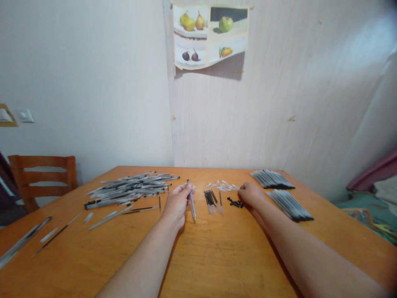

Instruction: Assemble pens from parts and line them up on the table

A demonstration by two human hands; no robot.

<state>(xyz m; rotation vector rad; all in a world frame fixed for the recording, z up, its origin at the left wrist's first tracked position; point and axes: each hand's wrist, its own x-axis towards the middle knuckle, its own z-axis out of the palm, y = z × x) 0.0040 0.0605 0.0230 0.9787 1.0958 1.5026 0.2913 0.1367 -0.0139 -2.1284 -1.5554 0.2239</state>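
Observation:
A clear pen with a dark top end [192, 203] is pinched between the thumb and fingers of my left hand [179, 203], its tip pointing toward me. My right hand [251, 194] is closed beside the white caps [225, 186] and the small black plugs [235, 203]; what its fingertips hold, if anything, is too small to name. Between my hands lie several short black refills [211, 198] with clear ends. A large loose heap of pens [133, 188] spreads to the left. On the right, two neat stacks of pens, one farther back [271, 179] and one nearer [290, 205], lie side by side.
Loose refills [56, 235], a white cap [49, 235] and more pens [23, 242] lie on the wooden table [204, 256] at the left. A wooden chair [45, 176] stands behind its left edge. Fruit pictures [211, 37] hang on the wall.

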